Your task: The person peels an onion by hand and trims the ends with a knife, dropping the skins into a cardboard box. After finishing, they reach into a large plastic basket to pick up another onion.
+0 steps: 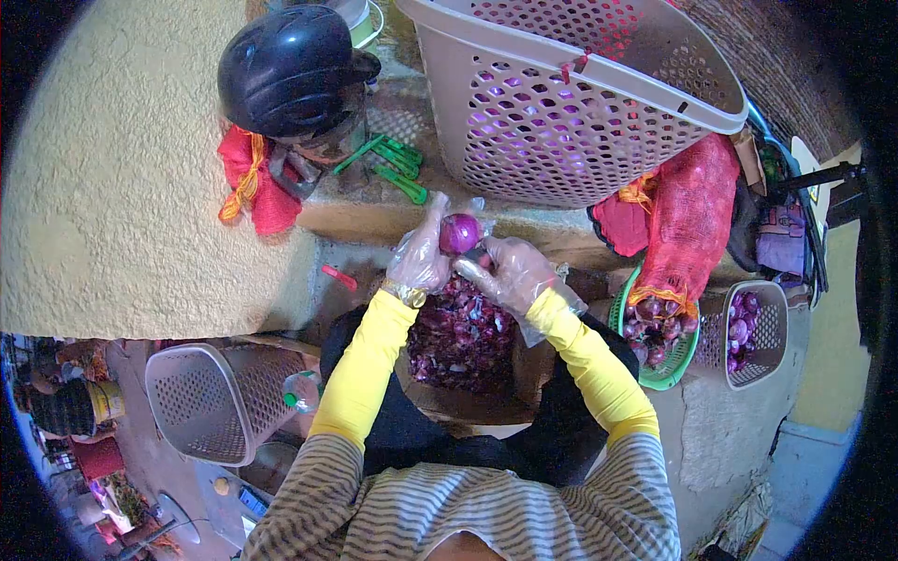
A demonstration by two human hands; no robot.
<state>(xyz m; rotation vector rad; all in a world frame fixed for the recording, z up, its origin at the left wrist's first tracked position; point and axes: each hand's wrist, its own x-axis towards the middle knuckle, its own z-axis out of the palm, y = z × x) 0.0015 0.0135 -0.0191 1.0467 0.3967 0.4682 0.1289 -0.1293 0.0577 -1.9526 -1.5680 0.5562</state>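
A peeled-looking, shiny red onion point(459, 234) is held up in my left hand point(421, 254), which wears a clear plastic glove. My right hand point(522, 273), gloved in the same way, is closed close to the onion's lower right side. A small dark piece shows at its fingertips, and I cannot tell what it is. Beneath both hands, a heap of dark red onion skins point(458, 341) fills a cardboard box point(449, 404) between my knees.
Ahead stands a large perforated basket point(449, 112) of onions. Green-handled knives point(402, 185) and a black helmet point(290, 70) lie left of it. Rightward are a red mesh sack point(697, 215), a green basket point(669, 377) and a small crate point(760, 374) with onions. A crate point(196, 351) lies left.
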